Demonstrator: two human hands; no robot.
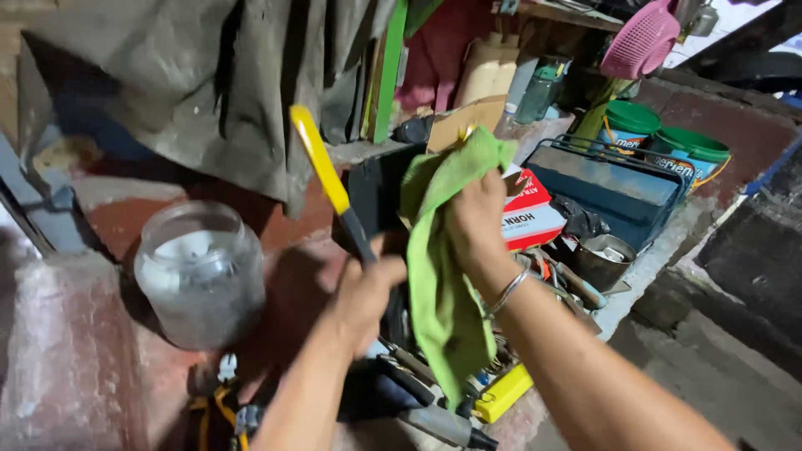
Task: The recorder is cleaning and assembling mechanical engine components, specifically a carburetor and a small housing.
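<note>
Left hand (363, 292) fisted round yellow-handled tool (330, 184), likely saw, upright. Right hand (476, 221) pinches green cloth (439, 276), draped just beside tool.

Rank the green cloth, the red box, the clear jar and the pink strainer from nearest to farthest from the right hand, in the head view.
From the right hand:
1. green cloth, gripped in it.
2. red box, just to its right.
3. clear jar, far off to the left.
4. pink strainer, hanging at upper right; its gap looks close to the jar's, so the last two are hard to call.
</note>
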